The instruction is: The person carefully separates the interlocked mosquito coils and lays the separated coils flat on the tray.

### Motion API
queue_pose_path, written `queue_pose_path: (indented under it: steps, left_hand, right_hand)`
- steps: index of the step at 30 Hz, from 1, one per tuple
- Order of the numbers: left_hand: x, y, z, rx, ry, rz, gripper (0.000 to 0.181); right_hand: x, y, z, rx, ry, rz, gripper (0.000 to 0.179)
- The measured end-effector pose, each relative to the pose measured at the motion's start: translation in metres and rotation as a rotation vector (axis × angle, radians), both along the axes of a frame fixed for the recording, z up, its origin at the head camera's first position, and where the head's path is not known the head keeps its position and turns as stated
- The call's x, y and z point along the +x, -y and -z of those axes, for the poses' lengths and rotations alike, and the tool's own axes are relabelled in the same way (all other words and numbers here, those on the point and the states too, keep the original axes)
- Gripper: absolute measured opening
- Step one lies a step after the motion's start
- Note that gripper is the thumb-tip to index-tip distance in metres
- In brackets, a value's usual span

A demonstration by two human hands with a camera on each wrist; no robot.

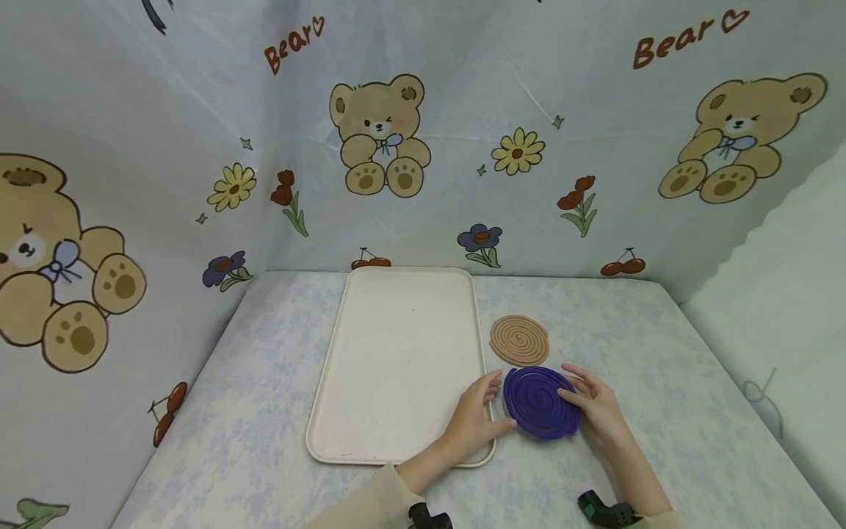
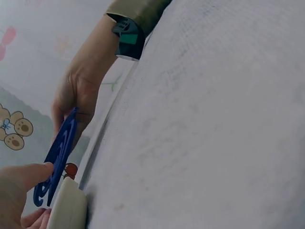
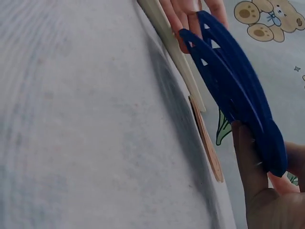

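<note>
A flat dark blue-purple spiral coil (image 1: 542, 402) is gripped at its right edge by my right hand (image 1: 596, 408), thumb on its upper face and fingers underneath. In the right wrist view the coil (image 3: 233, 81) is held tilted above the table, with gaps between its turns. My left hand (image 1: 472, 417) is at the coil's left side, thumb tip right at the edge and fingers spread over the tray's right rim. The left wrist view has the left thumb (image 2: 33, 174) overlapping the coil. Behind the coil, a tan spiral coil (image 1: 519, 340) lies flat on the table.
A cream rectangular tray (image 1: 396, 353) lies on the table left of the coils. The pale blue mottled table (image 1: 674, 411) meets a bear-printed cloth (image 1: 449, 132) at the back and left. A white wall-like surface (image 1: 780, 330) rises on the right.
</note>
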State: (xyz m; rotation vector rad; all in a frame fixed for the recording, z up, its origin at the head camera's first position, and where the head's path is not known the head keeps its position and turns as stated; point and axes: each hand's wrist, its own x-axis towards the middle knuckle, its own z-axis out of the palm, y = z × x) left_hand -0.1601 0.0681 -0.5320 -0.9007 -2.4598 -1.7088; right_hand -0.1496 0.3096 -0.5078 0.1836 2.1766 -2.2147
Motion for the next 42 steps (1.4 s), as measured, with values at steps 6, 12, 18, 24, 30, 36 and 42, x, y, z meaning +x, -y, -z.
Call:
queue_pose_path:
  steps: [6,12,18,24,30,36,42]
  left_hand:
    - [-0.003,0.003,-0.010,0.207,0.134,0.032,0.072]
    - [-0.014,0.011,-0.023,0.289,0.219,-0.051,0.064]
    - [-0.029,0.031,-0.049,0.407,0.364,-0.188,0.061]
    - [-0.054,0.059,-0.068,0.507,0.429,-0.351,0.055]
    - [-0.073,0.090,-0.087,0.598,0.474,-0.454,0.046]
    - [-0.079,0.115,-0.099,0.609,0.454,-0.475,0.041]
    - [-0.079,0.126,-0.106,0.497,0.409,-0.457,0.039]
  right_hand:
    - [-0.006,0.010,-0.013,-0.179,-0.058,-0.001,0.040]
    - [-0.019,0.034,-0.027,-0.233,-0.064,0.075,0.036]
    - [-0.037,0.067,-0.042,-0.301,-0.039,0.087,0.035]
    - [-0.057,0.097,-0.062,-0.324,-0.020,0.036,0.038]
    - [-0.071,0.125,-0.080,-0.299,0.008,-0.070,0.051]
    - [-0.080,0.148,-0.092,-0.278,0.017,-0.097,0.056]
    - [-0.084,0.163,-0.101,-0.335,-0.004,-0.044,0.045]
